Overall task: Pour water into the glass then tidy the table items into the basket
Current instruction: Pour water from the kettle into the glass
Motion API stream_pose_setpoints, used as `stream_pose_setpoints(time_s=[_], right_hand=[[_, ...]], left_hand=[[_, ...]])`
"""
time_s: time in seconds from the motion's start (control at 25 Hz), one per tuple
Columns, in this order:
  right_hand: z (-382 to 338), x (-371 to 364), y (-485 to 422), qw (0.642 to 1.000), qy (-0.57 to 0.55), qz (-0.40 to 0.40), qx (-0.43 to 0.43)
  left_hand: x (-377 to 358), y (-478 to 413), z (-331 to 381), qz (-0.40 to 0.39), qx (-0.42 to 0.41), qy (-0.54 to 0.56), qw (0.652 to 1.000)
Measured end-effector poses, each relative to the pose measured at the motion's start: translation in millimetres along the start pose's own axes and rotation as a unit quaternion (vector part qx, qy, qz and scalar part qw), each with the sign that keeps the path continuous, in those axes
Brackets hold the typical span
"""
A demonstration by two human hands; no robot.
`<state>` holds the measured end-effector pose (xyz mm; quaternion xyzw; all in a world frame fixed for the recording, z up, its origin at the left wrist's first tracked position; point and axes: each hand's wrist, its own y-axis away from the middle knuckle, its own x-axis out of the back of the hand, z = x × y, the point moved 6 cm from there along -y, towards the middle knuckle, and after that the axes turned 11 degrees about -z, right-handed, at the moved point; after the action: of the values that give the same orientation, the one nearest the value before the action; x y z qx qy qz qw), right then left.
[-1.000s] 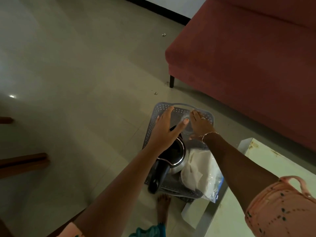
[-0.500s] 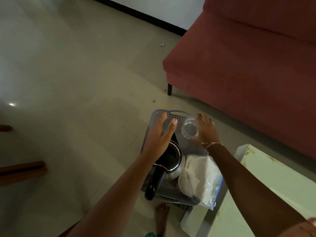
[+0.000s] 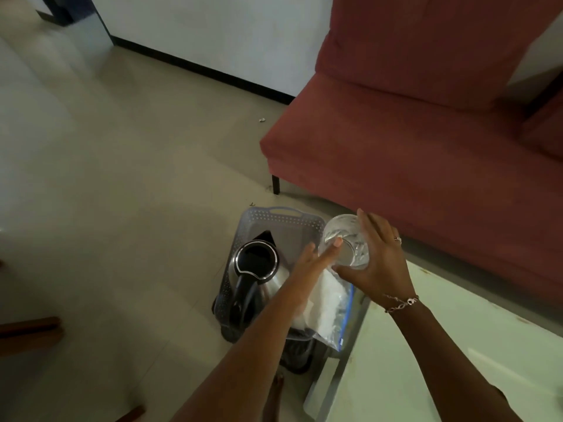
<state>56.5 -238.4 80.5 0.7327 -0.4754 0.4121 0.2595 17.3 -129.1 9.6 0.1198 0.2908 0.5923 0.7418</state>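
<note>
A grey perforated basket (image 3: 281,220) stands on the floor beside the white table (image 3: 432,345). Inside it a steel kettle (image 3: 257,263) with a black handle sits on the left, and a clear zip bag of white material (image 3: 330,303) lies on the right. My right hand (image 3: 376,266) grips a clear glass (image 3: 344,242) from the side, tilted, over the basket's far right corner. My left hand (image 3: 307,263) stretches flat over the basket with fingers straight, and its fingertips touch the glass's rim.
A red sofa (image 3: 411,141) stands just beyond the basket, one dark leg (image 3: 276,184) near the basket's far edge. Beige tiled floor spreads to the left. Brown wooden pieces (image 3: 29,330) lie at the left edge. A bare foot (image 3: 274,394) shows below the basket.
My right hand has lifted the glass up and to the right, above the basket's corner. My left hand slid right off the kettle to the glass. The view tilted up.
</note>
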Motion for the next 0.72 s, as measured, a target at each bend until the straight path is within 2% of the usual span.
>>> stream_pose_setpoints(time_s=[0.12, 0.2, 0.28, 0.36, 0.52, 0.6, 0.64, 0.72], right_hand=[[1.8, 10.9, 36.2, 0.999, -0.023, 0.018, 0.018], [5.1, 10.4, 56.5, 0.992, -0.126, 0.009, 0.007], [6.4, 8.9, 73.5, 0.969, -0.248, 0.016, 0.003], [13.7, 2.6, 87.1, 0.949, -0.315, 0.026, -0.024], [34.9, -12.3, 103.7, 0.933, -0.352, 0.038, -0.063], [47.0, -18.7, 109.5, 0.929, -0.360, 0.042, -0.073], [51.2, -19.6, 111.8, 0.929, -0.359, 0.046, -0.075], [54.4, -19.2, 114.5, 0.929, -0.358, 0.046, -0.075]], left_hand=[[-26.6, 12.9, -12.2, 0.006, -0.041, 0.060, 0.997], [-39.5, 21.7, -17.0, 0.015, -0.059, 0.085, 0.995], [-49.4, 27.9, -22.6, 0.012, -0.054, 0.096, 0.994], [-59.9, 34.0, -27.2, 0.005, -0.036, 0.084, 0.996], [-64.9, 40.4, -40.8, -0.008, 0.005, -0.008, 1.000], [-50.0, 46.2, -42.9, 0.061, -0.055, -0.097, 0.992], [-35.5, 52.7, -42.6, 0.139, -0.089, -0.143, 0.976], [4.8, 67.0, -47.7, 0.307, -0.120, -0.230, 0.916]])
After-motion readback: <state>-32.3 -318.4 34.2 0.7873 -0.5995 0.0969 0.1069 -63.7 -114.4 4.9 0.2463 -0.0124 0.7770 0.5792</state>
